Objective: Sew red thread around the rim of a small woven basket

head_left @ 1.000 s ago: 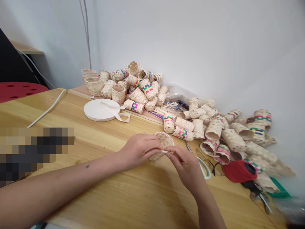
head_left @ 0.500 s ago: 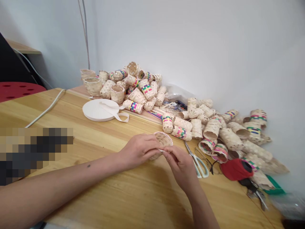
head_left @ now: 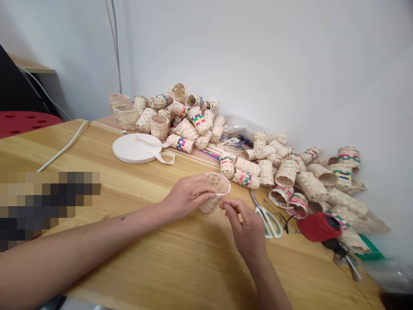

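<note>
The left hand (head_left: pixel 192 193) curls round a small woven basket (head_left: pixel 211 206), hiding its left side; whether the base touches the table (head_left: pixel 180 267) is unclear. The right hand (head_left: pixel 247 224) has fingertips pinched beside the rim, anything between them too fine to discern. Scissors (head_left: pixel 260 209) lie beyond. Farther, heaped baskets (head_left: pixel 187 130) partly hide clear plastic (head_left: pixel 237 122).

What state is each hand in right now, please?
Left hand: closed on a small woven basket.
Right hand: closed in a pinch; whether it holds anything thin cannot be told.
</note>
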`<state>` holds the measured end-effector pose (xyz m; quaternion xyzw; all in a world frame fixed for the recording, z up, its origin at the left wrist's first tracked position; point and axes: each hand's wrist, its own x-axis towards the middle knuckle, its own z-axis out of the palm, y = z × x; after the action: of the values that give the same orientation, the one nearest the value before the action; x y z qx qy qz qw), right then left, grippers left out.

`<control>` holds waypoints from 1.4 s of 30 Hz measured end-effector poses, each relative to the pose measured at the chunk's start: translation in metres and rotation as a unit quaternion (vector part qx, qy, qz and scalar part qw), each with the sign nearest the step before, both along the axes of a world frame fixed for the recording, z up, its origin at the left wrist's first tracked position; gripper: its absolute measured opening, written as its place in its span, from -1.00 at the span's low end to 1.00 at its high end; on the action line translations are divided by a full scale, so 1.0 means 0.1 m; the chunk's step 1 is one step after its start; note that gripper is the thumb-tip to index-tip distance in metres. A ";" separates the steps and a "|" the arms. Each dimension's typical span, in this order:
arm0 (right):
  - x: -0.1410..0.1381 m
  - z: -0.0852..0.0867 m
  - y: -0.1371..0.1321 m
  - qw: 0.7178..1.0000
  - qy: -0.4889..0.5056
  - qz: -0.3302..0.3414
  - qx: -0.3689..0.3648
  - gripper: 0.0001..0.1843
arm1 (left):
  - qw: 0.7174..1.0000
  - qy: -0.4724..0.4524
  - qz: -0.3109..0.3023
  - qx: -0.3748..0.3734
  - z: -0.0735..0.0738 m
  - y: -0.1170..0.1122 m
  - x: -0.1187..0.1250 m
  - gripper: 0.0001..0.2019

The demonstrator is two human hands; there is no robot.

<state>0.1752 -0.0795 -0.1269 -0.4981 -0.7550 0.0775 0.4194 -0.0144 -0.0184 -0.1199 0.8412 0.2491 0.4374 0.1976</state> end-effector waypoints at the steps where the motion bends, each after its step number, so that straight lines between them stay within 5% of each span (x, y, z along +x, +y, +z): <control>1: -0.01 0.00 0.01 1.000 -0.003 0.004 0.013 -0.85 | 1.000 0.001 -0.001 0.001 0.00 0.00 0.00 -0.82; 30: -0.02 0.03 0.00 0.999 0.000 0.016 0.030 -0.85 | 1.000 0.012 0.003 0.025 -0.02 -0.03 0.02 -0.85; 35: -0.05 0.07 -0.06 1.000 0.002 0.009 0.006 -0.85 | 0.993 0.019 0.023 0.117 -0.04 -0.05 0.03 -0.85; 42: -0.13 0.11 -0.11 0.997 0.043 -0.013 -0.066 -0.85 | 0.948 0.099 0.104 0.285 -0.02 -0.09 0.01 -0.86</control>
<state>0.1622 -0.0902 -0.1154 -0.5309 -0.7228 0.1427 0.4187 -0.0133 -0.0276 -0.1217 0.8710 0.2187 0.4225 -0.1227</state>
